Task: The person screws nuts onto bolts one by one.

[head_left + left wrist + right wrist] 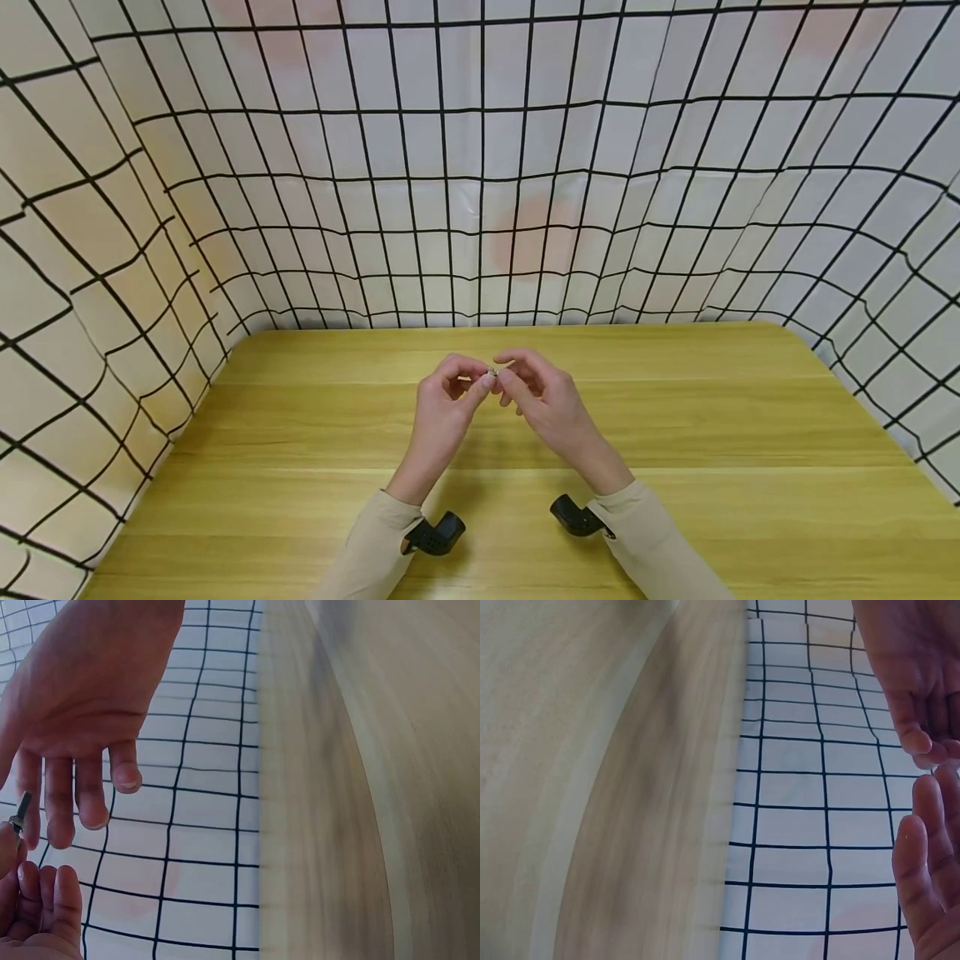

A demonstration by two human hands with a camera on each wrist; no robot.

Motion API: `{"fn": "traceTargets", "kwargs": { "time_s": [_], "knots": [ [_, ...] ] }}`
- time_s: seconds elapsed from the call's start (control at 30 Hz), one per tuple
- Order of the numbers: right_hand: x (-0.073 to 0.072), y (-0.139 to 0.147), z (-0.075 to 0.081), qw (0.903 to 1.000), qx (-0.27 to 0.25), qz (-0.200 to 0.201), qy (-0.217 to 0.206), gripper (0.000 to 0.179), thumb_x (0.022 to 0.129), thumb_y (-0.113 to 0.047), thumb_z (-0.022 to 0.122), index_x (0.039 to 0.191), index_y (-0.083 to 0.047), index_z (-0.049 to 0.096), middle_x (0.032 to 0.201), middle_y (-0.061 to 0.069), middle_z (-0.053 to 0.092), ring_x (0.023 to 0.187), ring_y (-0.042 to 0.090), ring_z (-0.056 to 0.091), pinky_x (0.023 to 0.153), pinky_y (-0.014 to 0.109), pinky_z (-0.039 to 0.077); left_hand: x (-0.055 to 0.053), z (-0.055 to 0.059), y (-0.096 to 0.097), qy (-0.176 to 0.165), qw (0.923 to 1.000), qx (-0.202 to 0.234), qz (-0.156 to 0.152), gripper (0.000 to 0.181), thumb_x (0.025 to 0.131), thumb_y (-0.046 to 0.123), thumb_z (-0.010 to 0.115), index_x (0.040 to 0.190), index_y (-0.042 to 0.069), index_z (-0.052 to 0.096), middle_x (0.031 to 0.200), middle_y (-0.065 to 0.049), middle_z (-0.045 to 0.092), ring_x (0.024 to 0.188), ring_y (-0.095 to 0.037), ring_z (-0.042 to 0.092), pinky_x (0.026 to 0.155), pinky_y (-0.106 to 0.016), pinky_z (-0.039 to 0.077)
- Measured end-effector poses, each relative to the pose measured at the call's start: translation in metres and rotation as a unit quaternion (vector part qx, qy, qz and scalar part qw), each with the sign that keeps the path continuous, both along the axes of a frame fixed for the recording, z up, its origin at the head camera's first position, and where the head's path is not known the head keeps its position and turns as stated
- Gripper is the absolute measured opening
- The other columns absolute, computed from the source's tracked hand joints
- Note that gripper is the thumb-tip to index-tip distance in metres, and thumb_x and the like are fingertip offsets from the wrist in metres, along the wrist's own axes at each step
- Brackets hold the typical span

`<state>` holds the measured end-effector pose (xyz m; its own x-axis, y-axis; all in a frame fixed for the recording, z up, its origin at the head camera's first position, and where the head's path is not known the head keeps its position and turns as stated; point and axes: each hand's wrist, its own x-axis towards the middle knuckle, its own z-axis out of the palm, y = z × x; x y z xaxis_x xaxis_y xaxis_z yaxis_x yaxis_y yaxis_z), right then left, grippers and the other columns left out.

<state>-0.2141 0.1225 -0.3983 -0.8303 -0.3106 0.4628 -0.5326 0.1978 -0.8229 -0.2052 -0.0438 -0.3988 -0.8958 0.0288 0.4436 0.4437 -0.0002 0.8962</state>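
Observation:
A small metal bolt (pixel 492 372) sits between the two hands, over the far half of the table. The thumb and index finger of the left hand (pixel 444 400) pinch it. In the left wrist view the shaft of the bolt (pixel 23 808) sticks up from those fingertips, with a wider, nut-like part near them. The right hand (pixel 551 402) is close on the other side, its thumb tip right by the bolt and its index finger raised apart from the thumb. Extended fingers of the right hand (pixel 922 877) show in the right wrist view, where the bolt is hidden.
Beneath both hands lies a wood-grain table (pixel 315 467). A white curtain with a black grid (pixel 465 200) surrounds its back and sides. Each sleeved wrist carries a black camera mount, the left mount (pixel 438 533) and the right mount (pixel 576 517) both above the tabletop.

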Motion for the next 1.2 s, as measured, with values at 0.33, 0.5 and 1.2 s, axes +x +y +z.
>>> {"fn": "traceTargets", "kwargs": {
  "time_s": [0.33, 0.5, 1.2],
  "knots": [
    [0.0004, -0.0009, 0.0015, 0.9985, 0.004, 0.001, 0.054, 0.024, 0.095, -0.008, 0.066, 0.118, -0.01, 0.059, 0.105, 0.001, 0.067, 0.076, 0.017, 0.064, 0.062, 0.03, 0.051, 0.002, 0.0034, -0.002, -0.027, 0.9995, 0.017, 0.008, 0.007, 0.091, 0.008, 0.071, 0.095, 0.001, 0.07, 0.091, -0.008, 0.063, 0.083, -0.019, 0.058, 0.072, -0.027, 0.047],
    [0.0001, -0.0032, 0.0015, 0.9975, -0.006, 0.005, 0.071, 0.02, 0.094, -0.001, 0.065, 0.113, -0.007, 0.06, 0.103, 0.005, 0.065, 0.075, 0.019, 0.063, 0.06, 0.029, 0.05, 0.0021, 0.0031, -0.0026, -0.027, 0.9995, 0.016, 0.006, 0.008, 0.091, 0.008, 0.071, 0.095, 0.002, 0.07, 0.092, -0.008, 0.064, 0.083, -0.02, 0.058, 0.072, -0.027, 0.047],
    [0.0017, -0.003, 0.0002, 0.9996, -0.009, -0.014, 0.022, 0.012, 0.103, -0.02, 0.054, 0.105, -0.013, 0.064, 0.079, -0.001, 0.065, 0.069, 0.019, 0.059, 0.054, 0.03, 0.048, 0.0019, 0.003, -0.0012, -0.019, 0.9997, 0.017, -0.005, 0.008, 0.09, 0.005, 0.071, 0.096, 0.0, 0.069, 0.092, -0.011, 0.062, 0.078, -0.02, 0.059, 0.072, -0.026, 0.049]
  ]
}}
